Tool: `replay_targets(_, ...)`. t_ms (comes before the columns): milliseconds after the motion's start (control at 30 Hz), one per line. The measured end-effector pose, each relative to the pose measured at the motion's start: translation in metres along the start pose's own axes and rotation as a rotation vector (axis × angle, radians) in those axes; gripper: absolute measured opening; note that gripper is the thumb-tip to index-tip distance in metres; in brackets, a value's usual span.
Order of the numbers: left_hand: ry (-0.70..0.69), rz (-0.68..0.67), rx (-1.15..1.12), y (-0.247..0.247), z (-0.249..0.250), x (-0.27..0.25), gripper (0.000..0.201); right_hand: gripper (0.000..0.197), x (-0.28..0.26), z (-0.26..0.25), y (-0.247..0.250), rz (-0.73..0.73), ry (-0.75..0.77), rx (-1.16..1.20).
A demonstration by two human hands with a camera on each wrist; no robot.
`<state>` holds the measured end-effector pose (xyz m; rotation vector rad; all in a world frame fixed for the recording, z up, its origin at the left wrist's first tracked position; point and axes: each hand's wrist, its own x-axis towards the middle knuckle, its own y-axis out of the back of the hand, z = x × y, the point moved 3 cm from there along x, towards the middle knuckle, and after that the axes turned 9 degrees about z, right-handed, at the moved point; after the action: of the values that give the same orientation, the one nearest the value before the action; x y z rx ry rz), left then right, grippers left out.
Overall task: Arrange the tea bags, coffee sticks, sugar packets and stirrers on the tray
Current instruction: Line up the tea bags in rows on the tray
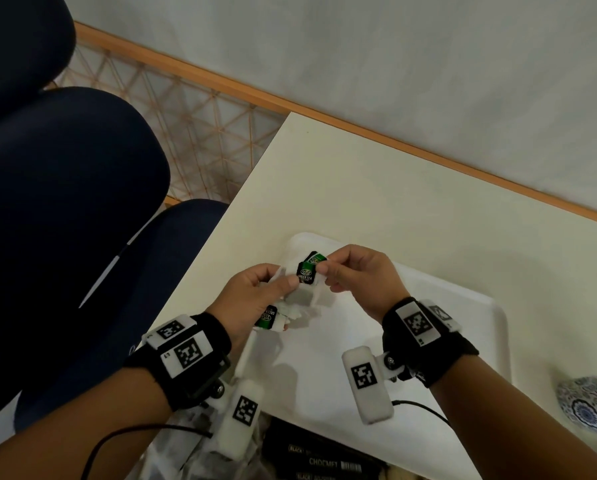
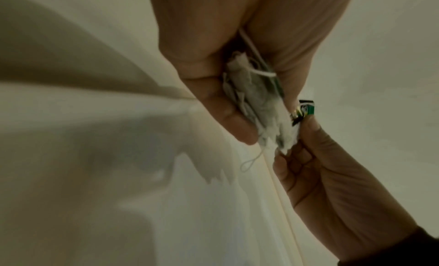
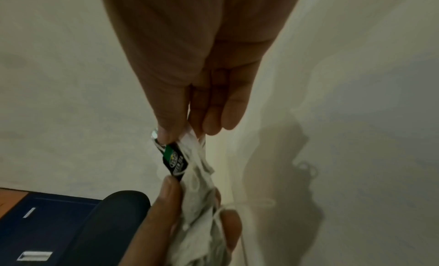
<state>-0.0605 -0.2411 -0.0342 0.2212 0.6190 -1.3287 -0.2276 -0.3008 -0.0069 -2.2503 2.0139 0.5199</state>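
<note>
Right hand (image 1: 359, 282) fingers (image 3: 166, 120) pinch closed on a green tag (image 1: 307, 268) while the left hand (image 1: 255, 299), fingers (image 2: 228, 120) curled, grips a bunch of tea bags (image 2: 259, 108), both held above the white tray (image 1: 463, 341) on the table (image 1: 359, 185).

Your cream desk (image 1: 376, 188) has its far edge along the wall's wooden skirting and its left edge beside the dark blue chairs; on it lies a white tray (image 1: 463, 306), rounded at the corners, set toward the near side; by the desk's right edge you have a blue-and-white patterned bowl (image 1: 588, 405), just beside the tray; at the near edge lie black boxes (image 1: 321, 455) lettered in white, and crinkled clear plastic (image 1: 186, 448) to their left
</note>
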Motion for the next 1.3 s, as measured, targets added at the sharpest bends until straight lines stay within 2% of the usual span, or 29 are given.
replay_targets(233,0.012,0.015,-0.035,0.001,0.005,0.010,0.016,0.014,0.017,-0.007,-0.011,-0.072,0.035,-0.066)
replay_targets(300,0.019,0.013,-0.047,-0.003,0.007,0.010,0.026,0.014,0.016,-0.008,-0.015,-0.053,0.063,-0.084)
replay_targets(400,0.000,-0.019,-0.060,-0.008,0.009,0.011,0.052,0.017,0.015,-0.010,-0.015,0.008,0.090,-0.099)
replay_targets(433,-0.008,-0.017,-0.062,-0.008,0.009,0.011,0.053,0.018,0.015,-0.011,-0.015,0.013,0.093,-0.103)
replay_targets(567,0.011,0.029,-0.030,-0.006,0.005,0.014,0.023,0.019,0.011,-0.011,-0.012,-0.001,0.045,-0.020)
replay_targets(667,0.017,0.021,-0.018,-0.005,0.004,0.014,0.009,0.018,0.014,-0.011,-0.002,0.043,0.022,0.024)
replay_targets(933,0.000,0.006,0.012,0.005,0.005,0.018,0.005,0.015,0.033,0.000,0.005,0.098,0.032,-0.007)
replay_targets(1167,-0.017,0.006,0.076,0.019,0.007,0.025,0.008,0.010,0.060,0.010,-0.008,0.045,0.016,-0.175)
replay_targets(1300,-0.023,-0.033,0.140,0.019,0.006,0.029,0.007,0.008,0.079,0.007,-0.010,0.096,0.039,-0.252)
